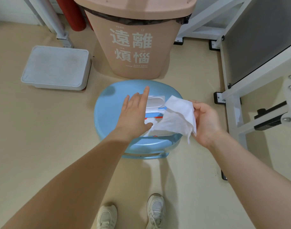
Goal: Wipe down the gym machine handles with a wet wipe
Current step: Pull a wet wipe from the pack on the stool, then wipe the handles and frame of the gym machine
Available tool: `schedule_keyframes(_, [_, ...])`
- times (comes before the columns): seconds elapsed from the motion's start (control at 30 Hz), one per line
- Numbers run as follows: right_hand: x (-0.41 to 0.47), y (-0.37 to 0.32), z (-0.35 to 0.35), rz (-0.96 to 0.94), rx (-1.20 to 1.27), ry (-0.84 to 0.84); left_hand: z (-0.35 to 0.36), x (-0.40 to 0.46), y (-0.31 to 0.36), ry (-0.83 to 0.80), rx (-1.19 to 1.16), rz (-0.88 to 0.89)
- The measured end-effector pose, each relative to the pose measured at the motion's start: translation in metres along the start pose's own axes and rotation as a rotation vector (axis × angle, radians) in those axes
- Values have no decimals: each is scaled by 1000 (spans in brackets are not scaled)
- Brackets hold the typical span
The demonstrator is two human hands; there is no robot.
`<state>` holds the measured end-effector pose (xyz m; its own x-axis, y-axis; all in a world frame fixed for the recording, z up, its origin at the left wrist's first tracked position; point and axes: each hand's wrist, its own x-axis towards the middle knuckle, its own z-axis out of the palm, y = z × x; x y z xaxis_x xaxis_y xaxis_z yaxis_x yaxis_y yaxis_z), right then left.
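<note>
A white wet wipe (177, 118) hangs unfolded from my right hand (205, 121), which pinches its right edge; its lower left corner still trails to the pack's opening. The wipe pack (155, 106), with its white flip lid up, lies on a blue plastic stool (108, 109). My left hand (135, 113) rests flat on the pack with fingers spread, covering its left part. A white gym machine frame (232, 103) stands at the right; no handle of it is clearly visible.
A pink bin (134, 38) with a black liner stands right behind the stool. A white lidded box (57, 67) lies on the beige floor to the left. White frame legs rise at the back. My two white shoes (155, 210) are below.
</note>
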<state>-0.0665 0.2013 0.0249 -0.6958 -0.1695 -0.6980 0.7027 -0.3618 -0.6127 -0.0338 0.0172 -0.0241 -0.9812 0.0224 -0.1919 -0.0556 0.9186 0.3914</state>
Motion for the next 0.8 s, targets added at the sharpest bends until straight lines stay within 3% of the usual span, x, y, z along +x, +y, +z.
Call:
schedule_keyframes(0.13, [-12, -5, 0, 51, 15, -20, 5, -18, 5, -205, 194, 129])
schedule_keyframes(0.33, [-33, -12, 6, 15, 13, -82, -8, -18, 20, -517, 199, -14])
schedule_keyframes(0.4, [-42, -16, 10, -10, 19, -106, -29, -11, 26, -450, -68, -86])
schedule_keyframes(0.5, [-67, -28, 23, -29, 21, -103, -70, -26, 48, -142, -771, -278])
schedule_keyframes(0.57, [-90, -42, 37, -38, 23, -88, -102, -39, 67, -97, -1046, -298])
schedule_keyframes(0.63, [-120, -61, 52, -59, -3, -93, -137, -54, 89, -153, -1140, -246])
schedule_keyframes(0.73, [-168, -96, 78, -156, -125, -103, -193, -74, 116, -149, -1027, -58])
schedule_keyframes(0.8, [-197, -116, 93, -325, -408, -23, -234, -88, 132, -94, -945, 11])
